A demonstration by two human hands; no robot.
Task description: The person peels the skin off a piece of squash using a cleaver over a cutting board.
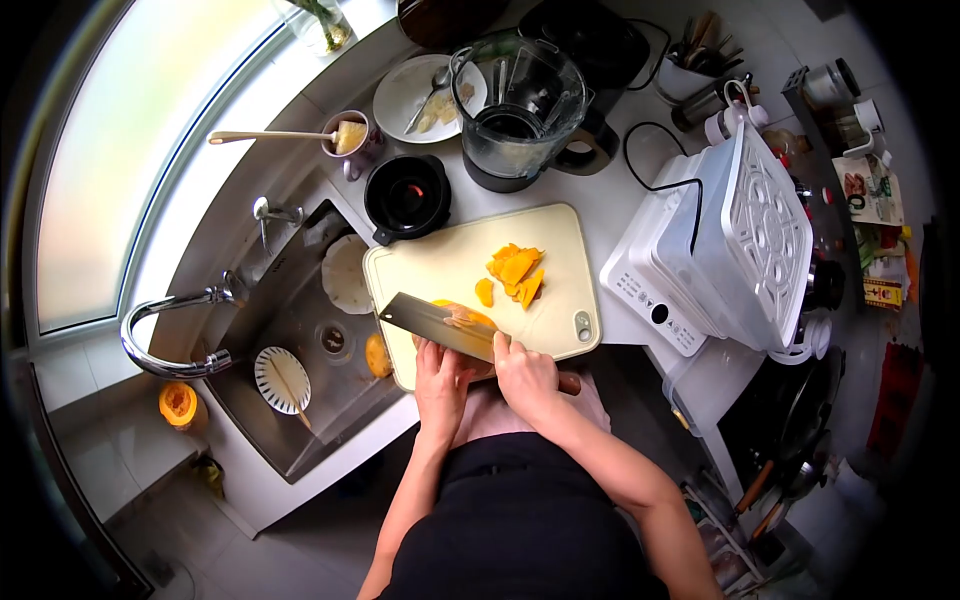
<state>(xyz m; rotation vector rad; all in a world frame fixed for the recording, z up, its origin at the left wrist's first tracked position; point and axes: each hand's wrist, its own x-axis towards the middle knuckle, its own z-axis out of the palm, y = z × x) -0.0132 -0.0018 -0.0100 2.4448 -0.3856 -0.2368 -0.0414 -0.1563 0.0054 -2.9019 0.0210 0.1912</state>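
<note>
Head view, left to right: one halved orange squash (pixel 178 405) stands beside the sink (pixel 300 462), its cut face up. One curved tap (pixel 165 312) reaches over the basin, where there are two dishes: one striped dish (pixel 283 372) with a thin stick across it, and one white dish (pixel 347 274) farther off. One rounded orange piece (pixel 377 355) sits by the left edge of the single cream cutting board (pixel 555 235). Beyond the board are one mug (pixel 368 150), one black bowl (pixel 408 215), one white plate (pixel 392 92) holding a spoon, and one blender jug (pixel 545 80).

Two hands work at the board's near edge. The left hand (pixel 440 385) has its fingers bent close together beside the blade; whether they grip anything is hidden. The right hand (pixel 526 377) is clamped on the handle of one broad knife (pixel 425 318), its grey blade slanting and shiny. Orange flesh (pixel 483 318) shows just beyond the blade, smooth and bright. Farther right on the board lies one heap of slices (pixel 518 268), thin, matt, deep orange and overlapping too much to count, with one slice (pixel 485 292) at its left.
</note>
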